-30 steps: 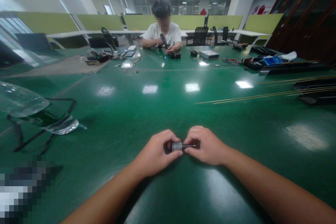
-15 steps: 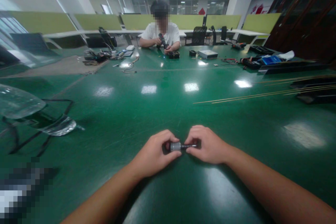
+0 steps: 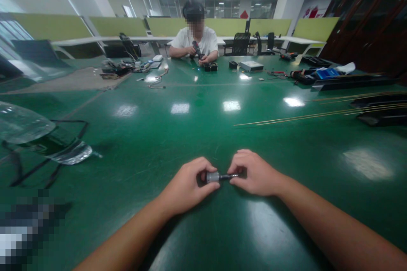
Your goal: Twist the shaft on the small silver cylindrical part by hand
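Low over the green table [image 3: 203,144], a small grey cylinder [image 3: 213,177] with a thin dark shaft [image 3: 225,177] lies level between my hands. Thumb and fingers of my left hand [image 3: 190,182] close around the cylinder, hiding its left end. My right hand [image 3: 252,173] curls its thumb and fingers about the free end of the shaft, whose tip shows bright metal. How tightly the right fingers press is hard to see. The kind of tool or part cannot be made out.
A clear plastic bottle [image 3: 41,135] lies on its side at left, near a black strap [image 3: 54,175]. Thin brass-coloured rods [image 3: 286,118] reach in from the right. Across the table a person [image 3: 193,42] works with a dark hand tool [image 3: 196,49] beside a black box [image 3: 210,67].
My right hand has slid slightly right along the shaft, away from the cylinder, baring more of it. My left hand and the cylinder stay in place.
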`<state>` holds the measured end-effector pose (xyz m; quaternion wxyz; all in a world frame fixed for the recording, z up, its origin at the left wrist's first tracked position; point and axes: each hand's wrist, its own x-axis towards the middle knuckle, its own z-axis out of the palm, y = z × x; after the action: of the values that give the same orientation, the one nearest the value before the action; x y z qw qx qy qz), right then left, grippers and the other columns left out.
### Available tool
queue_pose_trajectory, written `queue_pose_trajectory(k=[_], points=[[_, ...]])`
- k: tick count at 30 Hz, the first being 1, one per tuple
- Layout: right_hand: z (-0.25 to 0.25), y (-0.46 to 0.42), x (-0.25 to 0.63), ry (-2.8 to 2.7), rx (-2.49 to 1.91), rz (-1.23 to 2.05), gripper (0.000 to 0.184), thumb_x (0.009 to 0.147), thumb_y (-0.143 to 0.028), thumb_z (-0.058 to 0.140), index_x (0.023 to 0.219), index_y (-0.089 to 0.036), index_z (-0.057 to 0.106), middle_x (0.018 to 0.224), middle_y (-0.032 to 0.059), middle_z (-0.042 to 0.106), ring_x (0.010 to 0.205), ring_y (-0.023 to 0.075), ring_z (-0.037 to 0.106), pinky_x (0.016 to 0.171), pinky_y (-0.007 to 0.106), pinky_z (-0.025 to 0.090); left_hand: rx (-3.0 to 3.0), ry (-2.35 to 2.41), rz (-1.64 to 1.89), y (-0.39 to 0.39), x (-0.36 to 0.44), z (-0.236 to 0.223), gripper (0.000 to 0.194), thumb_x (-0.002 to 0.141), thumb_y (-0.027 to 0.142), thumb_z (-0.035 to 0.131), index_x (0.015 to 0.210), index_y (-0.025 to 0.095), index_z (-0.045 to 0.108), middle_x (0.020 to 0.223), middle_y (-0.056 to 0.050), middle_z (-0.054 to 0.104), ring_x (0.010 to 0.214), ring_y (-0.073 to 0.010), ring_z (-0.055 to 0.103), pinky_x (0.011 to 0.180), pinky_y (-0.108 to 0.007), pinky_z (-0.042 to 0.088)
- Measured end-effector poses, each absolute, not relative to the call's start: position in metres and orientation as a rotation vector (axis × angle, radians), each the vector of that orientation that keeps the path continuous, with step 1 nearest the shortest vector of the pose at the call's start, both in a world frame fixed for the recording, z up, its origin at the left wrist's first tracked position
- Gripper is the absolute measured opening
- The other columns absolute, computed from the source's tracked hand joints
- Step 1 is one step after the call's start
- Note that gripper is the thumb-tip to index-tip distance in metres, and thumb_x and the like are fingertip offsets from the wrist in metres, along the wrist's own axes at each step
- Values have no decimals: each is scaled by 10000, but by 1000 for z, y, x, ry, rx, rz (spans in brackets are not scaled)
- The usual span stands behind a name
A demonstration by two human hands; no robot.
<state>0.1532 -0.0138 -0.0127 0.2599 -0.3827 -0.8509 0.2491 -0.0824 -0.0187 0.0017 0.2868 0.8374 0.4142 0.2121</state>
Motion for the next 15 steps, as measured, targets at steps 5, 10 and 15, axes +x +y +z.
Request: queue_pose_trajectory(k=[5, 10, 15], points=[[-11, -14, 156, -2324, -1032, 682, 107, 716, -133, 731, 785, -196, 678, 716, -19, 640, 720, 152, 583, 895, 369, 389, 2247, 1104, 559, -18, -83, 2, 144, 814, 250, 692, 914, 170, 626, 821, -13, 593, 740, -154, 562, 680, -255, 422], [-9, -12, 160, -2331, -1066, 696, 107, 710, -138, 742, 785, -196, 692, 708, -21, 638, 716, 149, 584, 896, 368, 389, 2247, 1099, 556, -18, -83, 2, 145, 816, 247, 692, 918, 171, 623, 824, -12, 592, 739, -152, 559, 680, -254, 420], [-6, -10, 163, -2347, -1120, 726, 90, 709, -159, 756, 774, -192, 703, 695, -29, 645, 680, 133, 580, 929, 382, 381, 2227, 1110, 555, -18, -83, 1, 150, 812, 246, 695, 917, 168, 622, 835, -13, 598, 741, -151, 563, 676, -252, 423]])
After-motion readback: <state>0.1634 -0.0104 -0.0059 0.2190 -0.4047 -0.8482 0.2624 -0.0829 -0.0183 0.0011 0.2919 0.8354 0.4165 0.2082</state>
